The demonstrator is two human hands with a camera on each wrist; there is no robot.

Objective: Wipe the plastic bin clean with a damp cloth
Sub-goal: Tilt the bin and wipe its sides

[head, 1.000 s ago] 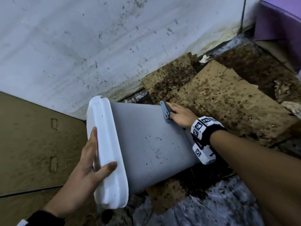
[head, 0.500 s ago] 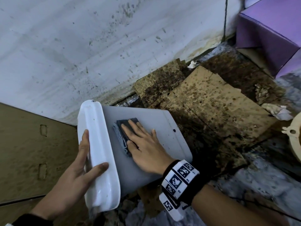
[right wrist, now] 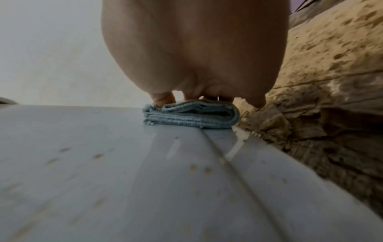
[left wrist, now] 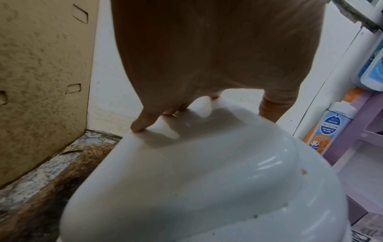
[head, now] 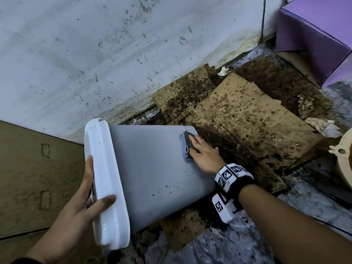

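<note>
A grey plastic bin (head: 152, 168) lies tipped on its side on the floor, its white lid (head: 106, 178) to the left. My left hand (head: 82, 202) holds the lid end, thumb over the rim, fingers flat on the lid's top (left wrist: 196, 172). My right hand (head: 202, 151) presses a folded grey-blue cloth (head: 185, 147) flat on the bin's upper side near its bottom end. The right wrist view shows the cloth (right wrist: 190, 117) under straight fingers at the bin's (right wrist: 145, 180) far edge. Dark specks dot the bin side nearest me.
Wet, stained cardboard (head: 247, 121) covers the floor right of the bin. A speckled white wall (head: 114, 54) stands behind, a brown board (head: 38, 168) leans at the left. A purple box (head: 314, 39), crumpled paper (head: 322, 126) and a beige round object (head: 344, 159) sit at the right.
My right hand slid the cloth from the bin's bottom end up to the lid, then back to the bottom end. My left hand kept its hold on the lid.
</note>
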